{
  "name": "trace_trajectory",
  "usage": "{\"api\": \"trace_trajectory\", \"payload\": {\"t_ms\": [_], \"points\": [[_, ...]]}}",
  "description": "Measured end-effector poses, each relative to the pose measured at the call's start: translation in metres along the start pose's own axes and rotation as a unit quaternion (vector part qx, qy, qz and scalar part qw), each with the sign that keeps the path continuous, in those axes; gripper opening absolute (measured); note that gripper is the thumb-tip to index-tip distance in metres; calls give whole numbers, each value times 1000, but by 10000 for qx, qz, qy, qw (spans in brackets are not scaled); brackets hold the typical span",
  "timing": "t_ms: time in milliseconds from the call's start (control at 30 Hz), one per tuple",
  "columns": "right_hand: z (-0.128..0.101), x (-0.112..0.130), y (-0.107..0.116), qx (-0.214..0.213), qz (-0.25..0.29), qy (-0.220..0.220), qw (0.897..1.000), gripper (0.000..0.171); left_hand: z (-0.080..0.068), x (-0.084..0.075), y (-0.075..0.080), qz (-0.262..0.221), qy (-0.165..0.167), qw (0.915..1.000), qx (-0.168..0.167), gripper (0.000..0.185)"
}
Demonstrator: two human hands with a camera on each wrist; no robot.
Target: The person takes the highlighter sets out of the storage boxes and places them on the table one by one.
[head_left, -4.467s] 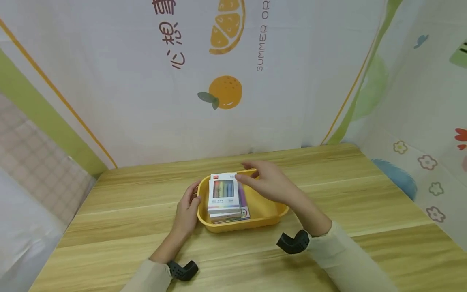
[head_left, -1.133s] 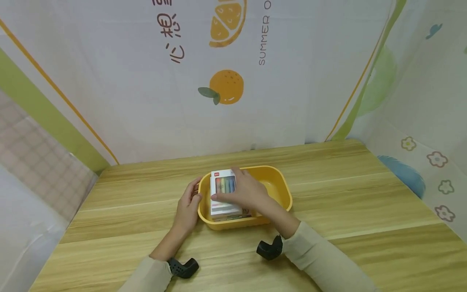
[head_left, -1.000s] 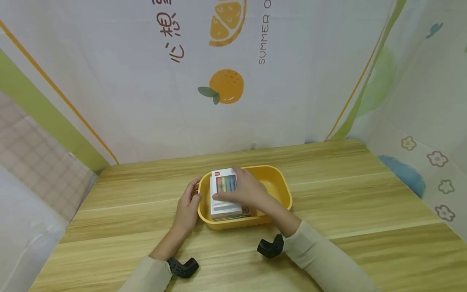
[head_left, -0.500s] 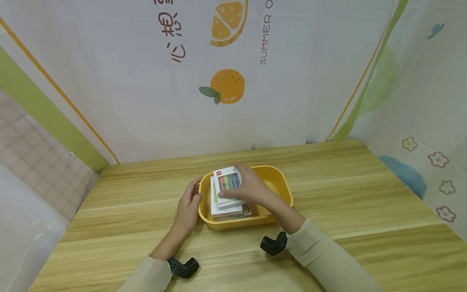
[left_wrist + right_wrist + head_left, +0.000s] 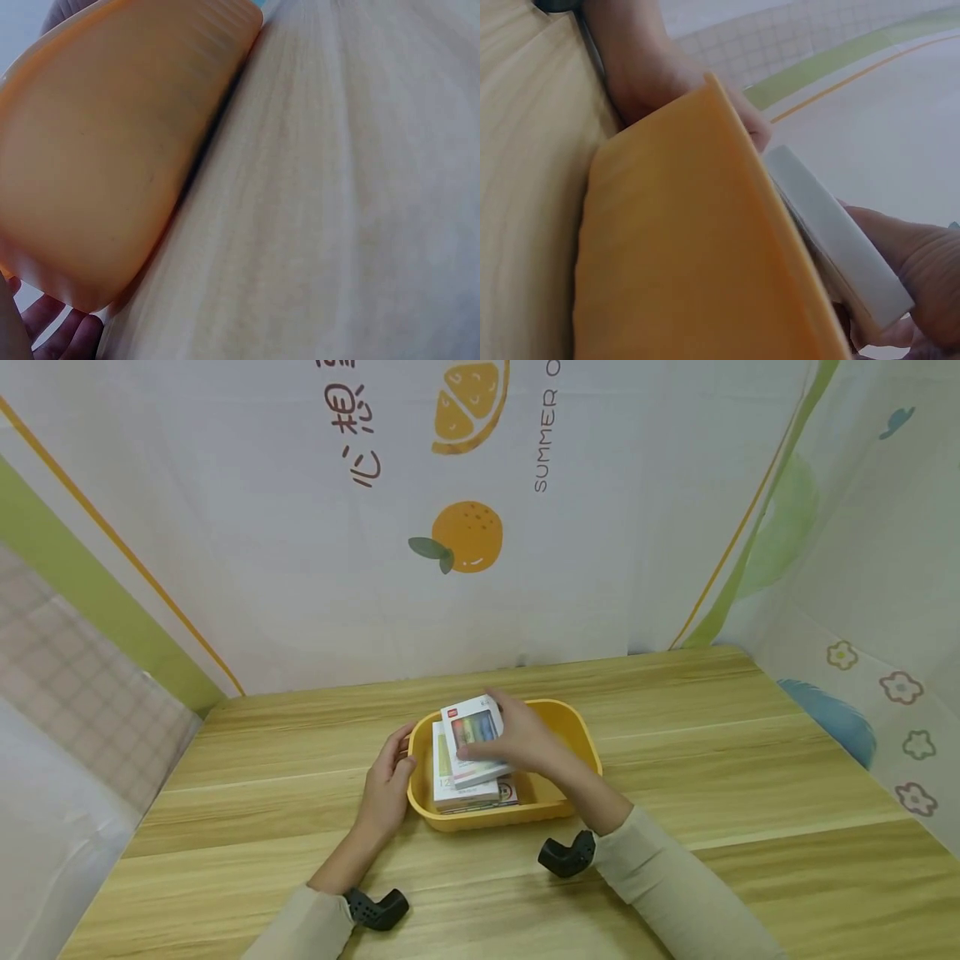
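Note:
A yellow plastic tray (image 5: 579, 745) sits on the wooden table (image 5: 735, 760) and holds a stack of white boxes (image 5: 465, 792). My right hand (image 5: 517, 739) grips the top box of coloured markers (image 5: 474, 741), lifted and tilted above the stack; the right wrist view shows its white edge (image 5: 838, 241) above the tray wall (image 5: 690, 285). My left hand (image 5: 388, 781) rests against the tray's left end, thumb on the rim. In the left wrist view the tray's outer wall (image 5: 105, 150) fills the left side, with fingertips (image 5: 64, 335) below it.
Printed white curtains (image 5: 480, 510) close in the table at the back and right. A checked cloth (image 5: 67, 693) hangs at the left. Bare wood surrounds the tray on all sides.
My right hand came down onto the top marker box, took hold of it and has raised and turned it off the stack. My left hand stayed at the tray's left end.

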State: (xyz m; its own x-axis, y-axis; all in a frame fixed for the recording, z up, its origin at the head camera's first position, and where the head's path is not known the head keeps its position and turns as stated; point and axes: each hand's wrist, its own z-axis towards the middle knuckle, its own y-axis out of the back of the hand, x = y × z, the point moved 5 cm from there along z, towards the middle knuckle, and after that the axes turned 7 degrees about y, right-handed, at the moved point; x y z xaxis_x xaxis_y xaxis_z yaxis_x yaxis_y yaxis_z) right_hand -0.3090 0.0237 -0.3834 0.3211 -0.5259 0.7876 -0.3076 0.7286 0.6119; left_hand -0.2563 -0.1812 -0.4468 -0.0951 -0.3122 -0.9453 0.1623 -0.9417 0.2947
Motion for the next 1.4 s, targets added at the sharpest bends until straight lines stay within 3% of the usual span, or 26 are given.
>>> {"api": "trace_trajectory", "payload": {"t_ms": [800, 1133, 1400], "points": [[-1, -6, 10, 49, 362, -363, 9987, 109, -1, 0, 1, 54, 39, 10000, 9, 50], [4, -15, 16, 140, 1195, -469, 9916, 106, 0, -1, 0, 15, 21, 10000, 5, 50], [6, -19, 30, -76, 1091, -514, 9927, 107, 1, 0, 0, 22, 25, 10000, 16, 50]]}}
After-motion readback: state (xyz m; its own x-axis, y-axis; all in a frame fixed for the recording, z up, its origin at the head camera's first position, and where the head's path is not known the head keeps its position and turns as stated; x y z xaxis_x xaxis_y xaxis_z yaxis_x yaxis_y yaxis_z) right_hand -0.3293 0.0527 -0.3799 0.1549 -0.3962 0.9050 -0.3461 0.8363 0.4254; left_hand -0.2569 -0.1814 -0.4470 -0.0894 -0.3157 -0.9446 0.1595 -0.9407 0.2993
